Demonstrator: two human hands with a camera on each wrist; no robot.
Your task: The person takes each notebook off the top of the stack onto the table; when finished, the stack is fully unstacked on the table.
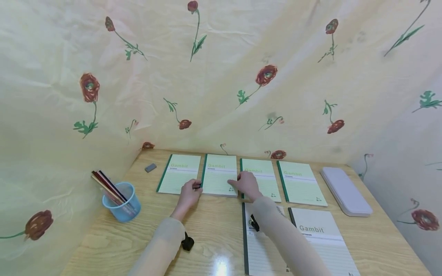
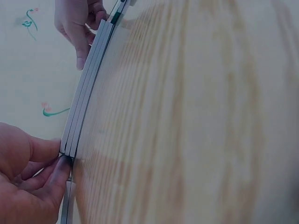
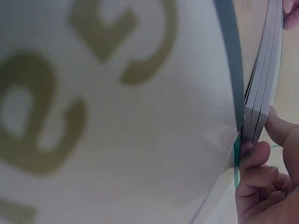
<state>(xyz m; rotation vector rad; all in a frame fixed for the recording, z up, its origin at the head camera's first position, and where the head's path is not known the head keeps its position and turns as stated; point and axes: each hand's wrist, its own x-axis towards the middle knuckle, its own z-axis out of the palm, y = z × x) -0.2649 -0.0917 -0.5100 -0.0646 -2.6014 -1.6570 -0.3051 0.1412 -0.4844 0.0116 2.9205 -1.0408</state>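
A person's left hand point(image 1: 190, 191) and right hand point(image 1: 246, 184) are pinching the near corners of a green-spined Gambit notebook stack point(image 1: 219, 174), which is lying toward the back of a wood-grain table point(image 1: 210, 226); red-flowered cream cloth point(image 1: 221, 88) is hanging behind.

Looking forward and down from the head, farthest off, across the bench point(image 1: 214, 226) to the flowered cloth point(image 1: 214, 92). From the left wrist, facing the stacked notebooks point(image 2: 87, 88) edge-on, close up. From the right wrist, almost against a printed cover point(image 3: 154, 116), sharing those notebooks with the left wrist.
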